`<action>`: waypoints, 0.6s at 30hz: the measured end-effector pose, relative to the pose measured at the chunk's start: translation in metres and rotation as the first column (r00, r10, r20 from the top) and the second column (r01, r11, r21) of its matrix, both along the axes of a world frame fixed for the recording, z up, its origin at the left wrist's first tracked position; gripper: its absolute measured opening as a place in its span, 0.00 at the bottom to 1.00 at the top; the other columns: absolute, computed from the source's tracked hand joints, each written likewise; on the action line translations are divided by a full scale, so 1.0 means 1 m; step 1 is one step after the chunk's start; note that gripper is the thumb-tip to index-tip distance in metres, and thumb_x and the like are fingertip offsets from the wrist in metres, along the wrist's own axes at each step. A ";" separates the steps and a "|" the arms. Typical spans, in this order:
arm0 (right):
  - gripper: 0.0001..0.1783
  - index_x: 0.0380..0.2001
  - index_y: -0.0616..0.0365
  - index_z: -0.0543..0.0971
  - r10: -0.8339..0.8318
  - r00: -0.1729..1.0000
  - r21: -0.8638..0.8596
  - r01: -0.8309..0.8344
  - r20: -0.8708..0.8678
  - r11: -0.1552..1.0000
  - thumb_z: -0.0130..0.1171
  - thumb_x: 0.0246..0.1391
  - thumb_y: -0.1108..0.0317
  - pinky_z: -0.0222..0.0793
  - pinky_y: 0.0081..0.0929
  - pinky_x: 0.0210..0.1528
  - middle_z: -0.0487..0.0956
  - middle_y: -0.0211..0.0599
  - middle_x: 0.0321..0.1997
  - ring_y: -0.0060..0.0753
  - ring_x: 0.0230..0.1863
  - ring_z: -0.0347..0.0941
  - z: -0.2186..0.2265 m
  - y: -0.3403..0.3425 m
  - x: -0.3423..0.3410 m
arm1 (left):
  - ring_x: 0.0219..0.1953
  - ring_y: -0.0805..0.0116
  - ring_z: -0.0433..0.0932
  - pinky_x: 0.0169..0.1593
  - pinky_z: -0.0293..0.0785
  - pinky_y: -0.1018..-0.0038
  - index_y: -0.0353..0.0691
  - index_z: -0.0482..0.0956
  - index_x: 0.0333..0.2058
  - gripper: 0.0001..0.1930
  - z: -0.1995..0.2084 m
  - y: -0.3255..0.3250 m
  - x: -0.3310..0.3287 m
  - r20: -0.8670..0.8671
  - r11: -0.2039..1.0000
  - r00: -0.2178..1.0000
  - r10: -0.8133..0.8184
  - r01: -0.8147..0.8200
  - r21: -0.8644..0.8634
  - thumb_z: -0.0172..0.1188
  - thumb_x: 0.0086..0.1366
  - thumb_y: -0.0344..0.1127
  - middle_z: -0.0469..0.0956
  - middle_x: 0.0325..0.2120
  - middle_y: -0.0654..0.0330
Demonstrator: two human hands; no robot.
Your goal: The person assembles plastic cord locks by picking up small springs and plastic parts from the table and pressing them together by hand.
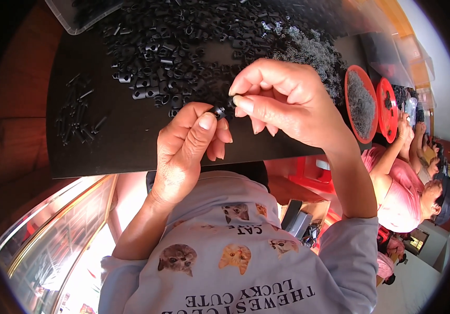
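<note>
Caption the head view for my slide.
Left hand pinching a small black part, right hand close by, near heaped black pieces.

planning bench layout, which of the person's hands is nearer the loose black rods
The left hand. It is just to the right of the loose black rods, slightly nearer the body; the right hand is farther right, beyond the left.
</note>
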State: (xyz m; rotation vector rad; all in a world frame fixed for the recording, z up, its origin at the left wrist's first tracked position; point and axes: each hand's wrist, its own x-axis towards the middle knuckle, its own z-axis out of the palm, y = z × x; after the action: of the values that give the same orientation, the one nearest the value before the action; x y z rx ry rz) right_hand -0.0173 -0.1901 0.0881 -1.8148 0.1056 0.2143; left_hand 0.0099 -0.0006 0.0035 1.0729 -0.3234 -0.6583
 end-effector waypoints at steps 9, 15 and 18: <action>0.04 0.32 0.64 0.77 0.068 0.997 0.069 -0.066 -0.038 0.995 0.57 0.58 0.73 0.70 0.18 0.21 0.78 0.32 0.25 0.20 0.23 0.75 -0.005 -0.004 -0.004 | 0.24 0.78 0.70 0.28 0.67 0.82 0.33 0.74 0.41 0.17 0.000 0.003 0.002 0.182 0.984 0.970 -0.160 0.142 0.109 0.48 0.74 0.44 0.76 0.27 0.60; 0.05 0.30 0.63 0.76 0.100 0.991 0.127 -0.088 -0.094 0.988 0.58 0.58 0.73 0.71 0.19 0.23 0.79 0.33 0.26 0.21 0.23 0.75 0.003 -0.010 -0.002 | 0.24 0.78 0.70 0.28 0.67 0.82 0.33 0.74 0.40 0.17 0.001 0.004 0.004 0.147 0.981 0.973 -0.180 0.166 0.100 0.48 0.74 0.44 0.76 0.27 0.60; 0.04 0.30 0.63 0.76 0.141 0.982 0.142 -0.122 -0.127 0.982 0.57 0.57 0.74 0.71 0.20 0.23 0.79 0.34 0.27 0.21 0.23 0.75 0.000 -0.009 0.000 | 0.24 0.78 0.70 0.28 0.66 0.82 0.33 0.74 0.41 0.17 0.000 0.005 0.004 0.099 0.981 0.979 -0.178 0.170 0.090 0.48 0.74 0.44 0.76 0.28 0.60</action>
State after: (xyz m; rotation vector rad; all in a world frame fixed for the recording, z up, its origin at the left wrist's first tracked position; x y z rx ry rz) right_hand -0.0177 -0.1987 0.0881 -1.6742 0.0654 0.4302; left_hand 0.0136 0.0040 0.0033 1.1684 -0.4907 -0.7770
